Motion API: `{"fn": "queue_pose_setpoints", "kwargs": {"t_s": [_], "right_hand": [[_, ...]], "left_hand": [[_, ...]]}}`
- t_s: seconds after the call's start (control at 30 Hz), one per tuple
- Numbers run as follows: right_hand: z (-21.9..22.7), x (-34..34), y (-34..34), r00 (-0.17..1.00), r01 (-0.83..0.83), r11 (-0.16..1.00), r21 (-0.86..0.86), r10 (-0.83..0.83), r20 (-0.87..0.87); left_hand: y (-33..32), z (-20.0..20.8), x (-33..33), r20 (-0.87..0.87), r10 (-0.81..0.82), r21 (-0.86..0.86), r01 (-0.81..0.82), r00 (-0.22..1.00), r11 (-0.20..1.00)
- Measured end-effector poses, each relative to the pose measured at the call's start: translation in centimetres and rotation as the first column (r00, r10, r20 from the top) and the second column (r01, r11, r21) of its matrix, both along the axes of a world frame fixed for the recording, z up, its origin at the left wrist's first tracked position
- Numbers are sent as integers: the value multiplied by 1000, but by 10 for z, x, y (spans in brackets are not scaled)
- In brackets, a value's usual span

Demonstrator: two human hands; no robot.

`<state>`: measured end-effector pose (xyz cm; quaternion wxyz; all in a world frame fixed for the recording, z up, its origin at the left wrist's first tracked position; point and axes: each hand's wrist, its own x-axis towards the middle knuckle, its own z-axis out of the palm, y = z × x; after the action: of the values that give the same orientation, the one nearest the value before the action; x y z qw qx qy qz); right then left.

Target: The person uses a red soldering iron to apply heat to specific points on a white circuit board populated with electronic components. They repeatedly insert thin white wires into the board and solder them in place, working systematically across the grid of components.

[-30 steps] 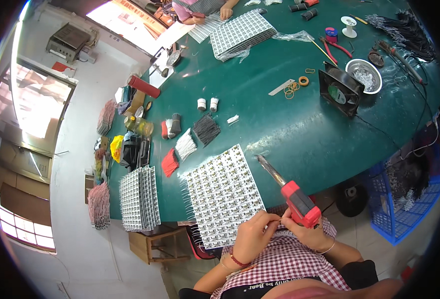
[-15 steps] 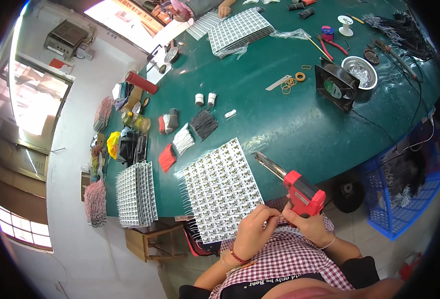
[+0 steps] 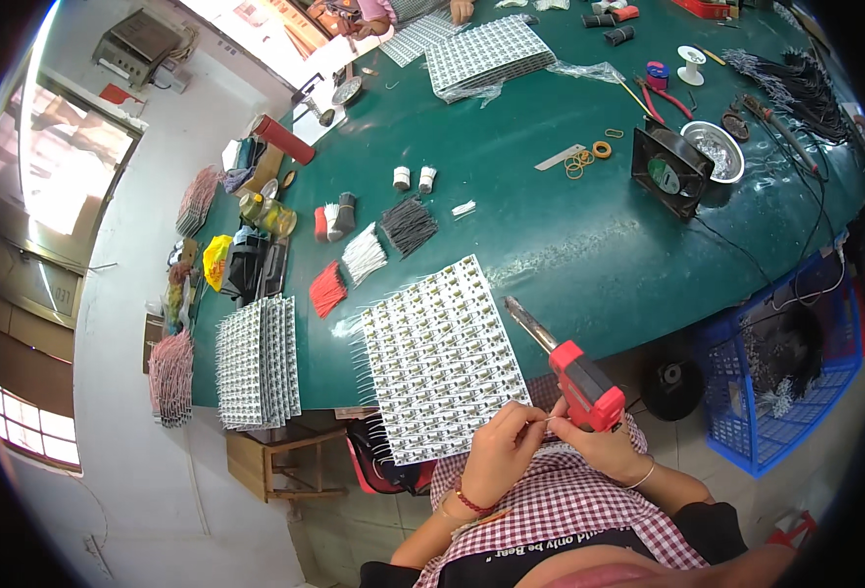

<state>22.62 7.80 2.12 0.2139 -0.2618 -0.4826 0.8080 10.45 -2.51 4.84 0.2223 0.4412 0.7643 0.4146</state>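
My left hand (image 3: 499, 453) is closed in a pinch at the table's near edge, with a thin pale wire (image 3: 551, 419) between its fingertips. My right hand (image 3: 604, 451) meets it there, its thumb against the same wire. That hand is also wrapped round a red and black pistol-shaped tool (image 3: 589, 384) with a long metal barrel, which points away and to the left over the table edge. Left of the tool lies a panel of small circuit boards (image 3: 442, 363), with thin wires sticking out along its left side. My fingers partly hide the wire.
Red (image 3: 328, 290), white (image 3: 365, 254) and black short tubes (image 3: 409, 227) lie in piles beyond the panel. Stacked panels (image 3: 256, 363) stand at left. A black fan (image 3: 669, 171), metal bowl (image 3: 716, 149) and red pliers (image 3: 666, 100) are at right. A blue crate (image 3: 775, 392) sits below. Another person's hand (image 3: 462, 12) is across.
The whole view has shifted a little, so the table things appear slightly moved. Both hands keep their pinch on the wire, and the tool stays in my right hand.
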Motion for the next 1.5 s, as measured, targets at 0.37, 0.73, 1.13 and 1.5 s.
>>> {"fn": "queue_pose_setpoints", "kwargs": {"t_s": [0.37, 0.73, 1.13, 1.5], "right_hand": [[-15, -10, -11, 997, 34, 999, -8, -33, 68], [-8, -25, -14, 999, 25, 998, -59, -23, 33], [-7, -33, -17, 998, -21, 993, -115, 27, 52], [-9, -34, -16, 1000, -5, 995, -98, 3, -15]], "left_hand": [[-8, -10, -14, 97, -21, -30, 24, 995, 999], [-18, -15, -33, 10, -76, 61, 76, 997, 995], [-26, -26, -48, 120, -118, 114, 104, 986, 988], [-23, -30, -52, 142, -164, 164, 141, 976, 976]]}}
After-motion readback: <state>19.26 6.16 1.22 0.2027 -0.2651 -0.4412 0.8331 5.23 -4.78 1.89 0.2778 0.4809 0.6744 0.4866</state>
